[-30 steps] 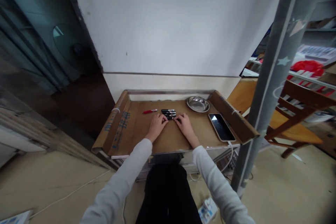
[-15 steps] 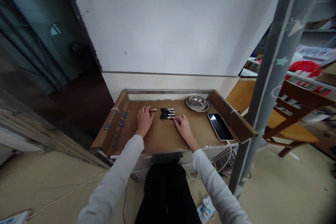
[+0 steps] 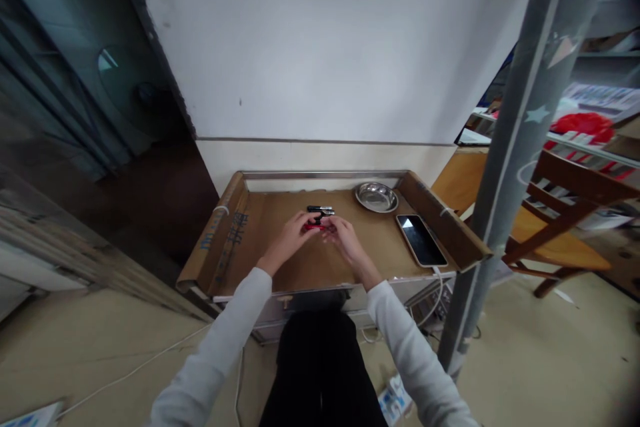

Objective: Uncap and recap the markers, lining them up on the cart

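My left hand [image 3: 296,235] is closed on a red pen [image 3: 313,227], which looks like a marker and lies crosswise just in front of a row of black pens [image 3: 320,208]. The black pens lie side by side on brown cardboard. My right hand [image 3: 344,236] meets the red pen from the other side, its fingers bent and closed around the right end. My fingers cover part of the red pen and the nearer black pens.
A round metal dish [image 3: 377,197] sits at the back right of the cardboard-lined tabletop [image 3: 260,260]. In front of it lies a phone [image 3: 421,241] with a white cable. Folded cardboard sides [image 3: 213,240] border the top, and a grey pole [image 3: 520,147] stands to the right.
My left hand has moved right, carrying the red pen from the left of the black pens to just in front of them. My right hand has shifted slightly and now meets it.
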Available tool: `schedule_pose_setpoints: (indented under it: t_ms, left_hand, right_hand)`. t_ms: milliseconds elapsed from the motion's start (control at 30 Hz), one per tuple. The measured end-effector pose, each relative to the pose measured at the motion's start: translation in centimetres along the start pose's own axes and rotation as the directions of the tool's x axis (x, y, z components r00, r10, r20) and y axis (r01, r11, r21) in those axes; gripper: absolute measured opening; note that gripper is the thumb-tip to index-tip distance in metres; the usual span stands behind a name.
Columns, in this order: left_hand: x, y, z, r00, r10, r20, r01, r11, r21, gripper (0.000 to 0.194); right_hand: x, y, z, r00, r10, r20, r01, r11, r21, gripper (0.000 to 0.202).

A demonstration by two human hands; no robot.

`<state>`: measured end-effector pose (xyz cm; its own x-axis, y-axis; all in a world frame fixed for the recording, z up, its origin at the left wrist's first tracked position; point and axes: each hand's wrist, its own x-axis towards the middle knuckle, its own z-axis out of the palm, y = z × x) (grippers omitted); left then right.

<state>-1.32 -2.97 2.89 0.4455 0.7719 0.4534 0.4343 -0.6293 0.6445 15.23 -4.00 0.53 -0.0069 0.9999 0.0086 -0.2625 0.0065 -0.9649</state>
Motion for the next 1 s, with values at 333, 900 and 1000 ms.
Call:
schedule_pose_setpoints:
  t_ms: [333, 900, 1000]
  left_hand:
    - [0.3, 2.9, 2.7, 0.988, -0.008, -0.154, -0.006, 0.996, -0.09, 0.017]
    - [-1.5, -3.2, 3.0, 0.975, -0.221, 0.006, 0.218, 0.96, -0.173, 0.008]
    - [-1.1, -2.9, 3.6, 0.997, -0.077, -0.021, 0.078, 0.995, 0.064, 0.005]
  right_hand:
    - [-0.7, 1.9, 0.6, 0.978, 0.203, 0.057, -0.211, 0.949, 0.234, 0.018]
    - [-1.6, 1.3, -4.2, 0.989, -0.142, -0.047, 0.135, 0.983, -0.121, 0.023]
    - [-1.8, 1.1, -3.4, 0.927, -0.35, 0.137, 0.371, 0.791, -0.487, 0.019]
